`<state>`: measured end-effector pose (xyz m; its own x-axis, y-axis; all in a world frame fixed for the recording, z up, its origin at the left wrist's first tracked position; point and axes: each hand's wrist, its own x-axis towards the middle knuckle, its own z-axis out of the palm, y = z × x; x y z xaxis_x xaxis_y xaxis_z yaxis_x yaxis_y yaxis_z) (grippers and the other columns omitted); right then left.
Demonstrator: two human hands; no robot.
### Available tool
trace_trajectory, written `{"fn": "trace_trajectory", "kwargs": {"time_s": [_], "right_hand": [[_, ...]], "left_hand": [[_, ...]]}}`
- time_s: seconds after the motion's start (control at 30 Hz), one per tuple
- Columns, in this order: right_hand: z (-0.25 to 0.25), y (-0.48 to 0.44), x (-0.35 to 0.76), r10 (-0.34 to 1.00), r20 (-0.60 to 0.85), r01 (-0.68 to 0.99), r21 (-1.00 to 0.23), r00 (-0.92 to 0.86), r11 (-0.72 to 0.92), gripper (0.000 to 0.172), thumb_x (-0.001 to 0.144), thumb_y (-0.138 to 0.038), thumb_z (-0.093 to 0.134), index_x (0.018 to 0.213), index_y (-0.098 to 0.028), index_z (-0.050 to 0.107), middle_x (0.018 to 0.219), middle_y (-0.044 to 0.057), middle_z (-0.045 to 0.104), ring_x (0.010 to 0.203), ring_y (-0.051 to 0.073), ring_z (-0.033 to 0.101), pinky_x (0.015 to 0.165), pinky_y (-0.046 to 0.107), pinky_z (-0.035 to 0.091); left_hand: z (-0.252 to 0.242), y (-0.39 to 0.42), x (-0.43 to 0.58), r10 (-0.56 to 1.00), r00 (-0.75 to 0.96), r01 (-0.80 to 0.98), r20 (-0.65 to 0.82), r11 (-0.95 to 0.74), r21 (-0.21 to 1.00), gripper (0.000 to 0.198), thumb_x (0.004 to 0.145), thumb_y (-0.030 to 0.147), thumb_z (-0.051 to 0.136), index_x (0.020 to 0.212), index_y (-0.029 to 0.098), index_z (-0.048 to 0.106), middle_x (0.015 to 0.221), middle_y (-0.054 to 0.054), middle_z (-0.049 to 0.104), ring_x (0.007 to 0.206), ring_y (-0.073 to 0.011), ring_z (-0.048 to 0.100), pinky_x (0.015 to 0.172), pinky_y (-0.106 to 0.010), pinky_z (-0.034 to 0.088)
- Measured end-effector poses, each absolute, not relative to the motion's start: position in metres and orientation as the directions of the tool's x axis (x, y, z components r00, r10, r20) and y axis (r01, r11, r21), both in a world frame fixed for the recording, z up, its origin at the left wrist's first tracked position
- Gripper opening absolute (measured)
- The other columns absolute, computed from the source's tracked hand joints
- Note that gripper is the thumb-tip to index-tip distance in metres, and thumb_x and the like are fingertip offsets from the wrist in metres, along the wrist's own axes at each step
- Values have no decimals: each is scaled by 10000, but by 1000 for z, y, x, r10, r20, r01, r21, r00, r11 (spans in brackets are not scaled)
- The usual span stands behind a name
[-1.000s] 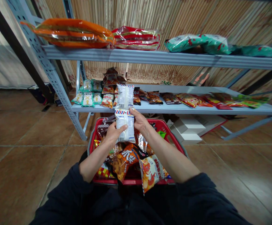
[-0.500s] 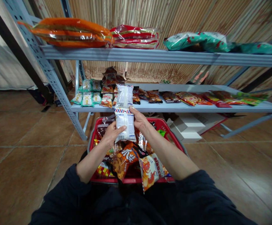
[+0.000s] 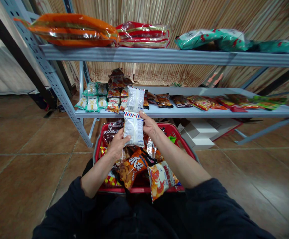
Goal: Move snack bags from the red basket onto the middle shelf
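Note:
Two joined white snack packets (image 3: 134,127) with a red and blue striped band hang end to end between my hands, back side with printing showing. My left hand (image 3: 117,146) grips the lower packet at its left edge, thumb on top. At the right edge near the seam, my right hand (image 3: 149,125) holds it too. Beneath them stands a red basket (image 3: 187,149) filled with snack bags, among them an orange bag (image 3: 131,167) and a white and orange bag (image 3: 161,179). The upper packet overlaps the front of the lower shelf (image 3: 184,113).
Green-white packets (image 3: 92,103) and small red-white packets (image 3: 113,104) sit on the lower shelf's left, with brown and red bags further right. The upper shelf (image 3: 159,55) carries large bags. White boxes (image 3: 200,131) stand below, right of the basket.
The joined packets and both my hands have moved slightly right and up. The upper packet now leans a little to the right. The view has shifted slightly.

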<state>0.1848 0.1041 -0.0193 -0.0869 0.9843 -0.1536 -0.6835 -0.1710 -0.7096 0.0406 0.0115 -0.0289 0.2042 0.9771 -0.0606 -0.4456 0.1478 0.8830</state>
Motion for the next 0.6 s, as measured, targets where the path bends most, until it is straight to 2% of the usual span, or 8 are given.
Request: {"fn": "trace_trajectory", "kwargs": {"time_s": [0.2,0.33,0.5,0.6], "right_hand": [[-21,105,186,987,-141,-684,-712,-78,-156,76,776,-177,580,851,-171,588,677,8,698,683,184,661,753,372,538],[-20,103,184,988,-129,-684,-713,-85,-152,68,774,-180,584,842,-172,591,669,10,697,721,193,662,755,363,536],[-22,101,183,989,-130,-651,-745,-66,-142,59,769,-202,601,819,-175,585,680,-2,695,609,152,644,696,324,544],[-22,100,182,992,-105,-640,-757,-76,-130,81,774,-220,598,838,-172,587,730,10,703,624,151,647,675,312,541]], "left_hand": [[-33,6,35,966,255,-516,-37,168,840,715,569,158,718,1238,161,463,1117,-92,612,1068,-238,532,930,-362,382],[-32,3,34,960,279,-515,0,150,844,681,593,134,686,1238,160,468,1161,-88,588,1123,-236,492,964,-364,358],[-31,0,35,962,272,-506,-2,145,850,615,621,116,637,1218,158,493,1165,-77,585,1119,-220,497,987,-362,340],[-31,-1,36,965,263,-508,-4,142,849,627,631,91,605,1239,182,477,1177,-61,581,1131,-214,488,992,-368,336]]}}
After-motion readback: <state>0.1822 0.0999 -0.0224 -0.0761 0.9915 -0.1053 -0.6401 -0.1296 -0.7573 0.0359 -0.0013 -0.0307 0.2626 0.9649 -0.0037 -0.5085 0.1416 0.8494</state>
